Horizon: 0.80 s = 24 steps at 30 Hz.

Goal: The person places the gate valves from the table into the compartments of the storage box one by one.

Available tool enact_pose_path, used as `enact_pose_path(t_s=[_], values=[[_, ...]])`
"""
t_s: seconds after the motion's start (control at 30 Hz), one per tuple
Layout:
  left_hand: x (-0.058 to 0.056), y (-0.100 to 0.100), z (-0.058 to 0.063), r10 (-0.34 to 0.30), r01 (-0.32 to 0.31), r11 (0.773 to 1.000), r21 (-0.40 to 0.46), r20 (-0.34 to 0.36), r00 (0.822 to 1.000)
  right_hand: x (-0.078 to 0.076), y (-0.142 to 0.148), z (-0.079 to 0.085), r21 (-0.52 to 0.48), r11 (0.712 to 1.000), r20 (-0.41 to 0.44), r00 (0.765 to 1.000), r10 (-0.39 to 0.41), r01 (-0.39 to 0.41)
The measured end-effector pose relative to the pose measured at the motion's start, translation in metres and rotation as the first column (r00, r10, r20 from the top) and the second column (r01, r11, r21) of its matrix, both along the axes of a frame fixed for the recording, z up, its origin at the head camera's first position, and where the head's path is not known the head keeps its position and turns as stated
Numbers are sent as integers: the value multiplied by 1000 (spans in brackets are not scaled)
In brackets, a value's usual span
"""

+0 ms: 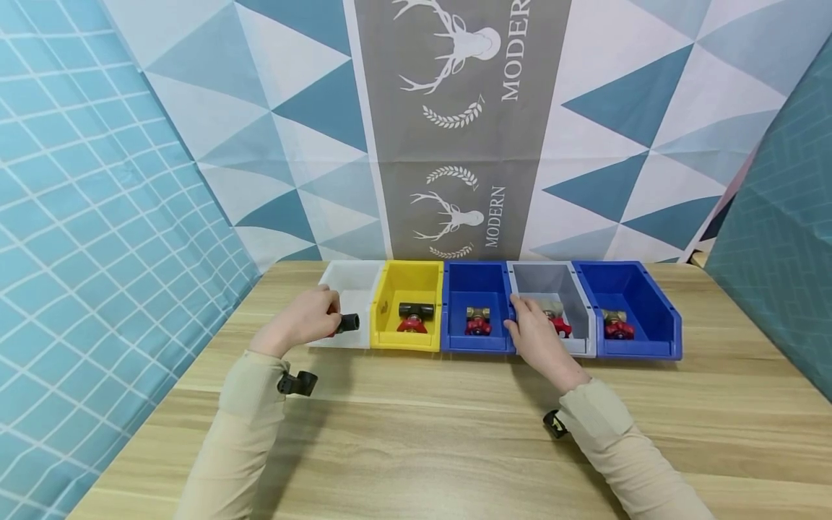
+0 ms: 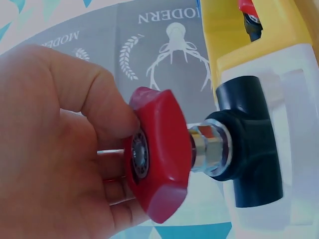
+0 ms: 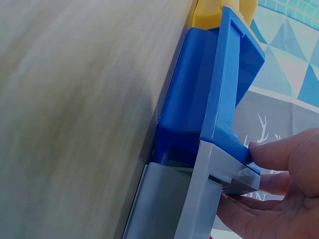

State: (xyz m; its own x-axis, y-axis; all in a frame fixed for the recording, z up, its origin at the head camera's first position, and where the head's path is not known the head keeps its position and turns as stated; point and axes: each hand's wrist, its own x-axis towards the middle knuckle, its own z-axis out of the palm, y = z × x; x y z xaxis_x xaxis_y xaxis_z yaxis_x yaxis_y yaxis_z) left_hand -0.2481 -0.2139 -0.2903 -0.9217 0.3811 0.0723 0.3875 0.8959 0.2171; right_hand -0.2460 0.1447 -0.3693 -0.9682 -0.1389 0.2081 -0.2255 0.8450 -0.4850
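Note:
My left hand [image 1: 304, 318] grips a valve by its red handwheel [image 2: 167, 159], over the front of the white bin [image 1: 347, 274]. The valve's black tee-shaped body [image 2: 256, 144] points away from the palm, joined to the wheel by a metal nut [image 2: 209, 147]. My right hand [image 1: 542, 343] pinches the adjoining side walls of the middle blue bin [image 1: 477, 278] and the grey bin [image 1: 544, 273], thumb on the blue side and fingers on the grey. Below the right fingers, a red-handled valve [image 1: 559, 325] lies in the grey bin, partly hidden by the hand.
A yellow bin [image 1: 411, 271] holds a black-bodied valve [image 1: 414, 318] with a red wheel. Brass valves with red wheels lie in the middle blue bin and the far-right blue bin [image 1: 611, 278]. The bins stand in a row on the wooden table [image 1: 429, 426], against a patterned cloth backdrop.

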Motion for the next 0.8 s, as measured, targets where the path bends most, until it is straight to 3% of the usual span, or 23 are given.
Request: enact_pose_path(t_s=[0.43,0.8], values=[[-24,-4,-9,7,-8,1000,-9,-56,998,-1,1,-1,11,1000,-15,1000,-7,7],[-45,0,-23,40,-41,999,-27,-32,999,-1,1,-2,6,1000,-26,1000,-3,3]])
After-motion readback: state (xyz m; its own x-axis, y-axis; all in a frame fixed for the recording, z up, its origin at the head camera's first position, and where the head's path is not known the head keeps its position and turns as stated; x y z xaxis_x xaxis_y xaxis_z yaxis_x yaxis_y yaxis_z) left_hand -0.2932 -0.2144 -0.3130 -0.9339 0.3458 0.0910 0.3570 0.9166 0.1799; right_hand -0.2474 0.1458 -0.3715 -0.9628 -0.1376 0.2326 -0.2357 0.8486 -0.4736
